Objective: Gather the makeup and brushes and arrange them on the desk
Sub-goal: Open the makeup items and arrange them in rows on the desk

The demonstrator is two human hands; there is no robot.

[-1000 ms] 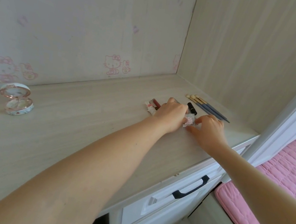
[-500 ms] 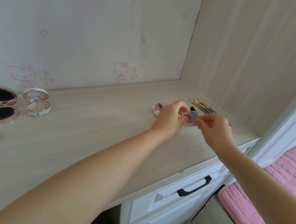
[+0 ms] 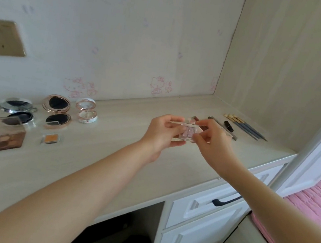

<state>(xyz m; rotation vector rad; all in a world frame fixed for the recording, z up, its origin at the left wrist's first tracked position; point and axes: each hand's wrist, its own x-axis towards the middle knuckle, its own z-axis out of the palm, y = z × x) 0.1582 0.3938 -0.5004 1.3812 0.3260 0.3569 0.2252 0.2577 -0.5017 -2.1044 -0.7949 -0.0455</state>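
A small clear palette (image 3: 188,132) with pink pans is held above the counter (image 3: 107,161), pinched at its left side by the left hand (image 3: 160,136) and at its right side by the right hand (image 3: 211,142), fingers closed on its edges. A broad bare stretch of counter is left open beneath and in front of the hands, running to the front edge above the white drawers (image 3: 211,205). At the left, open compacts (image 3: 57,112) and a brown palette (image 3: 8,135) are grouped near the back wall, with a small orange pan (image 3: 51,139) just beside them. At the right, the brushes (image 3: 245,127) and a black tube (image 3: 228,126) are laid near the side panel, close to the counter's right edge; a pink bed (image 3: 315,200) is seen beyond it. Compared with half a second earlier, the palette is carried further left and higher off the surface, away from the brushes, and more of the left-hand cluster and a wall socket (image 3: 1,37) is brought into view.
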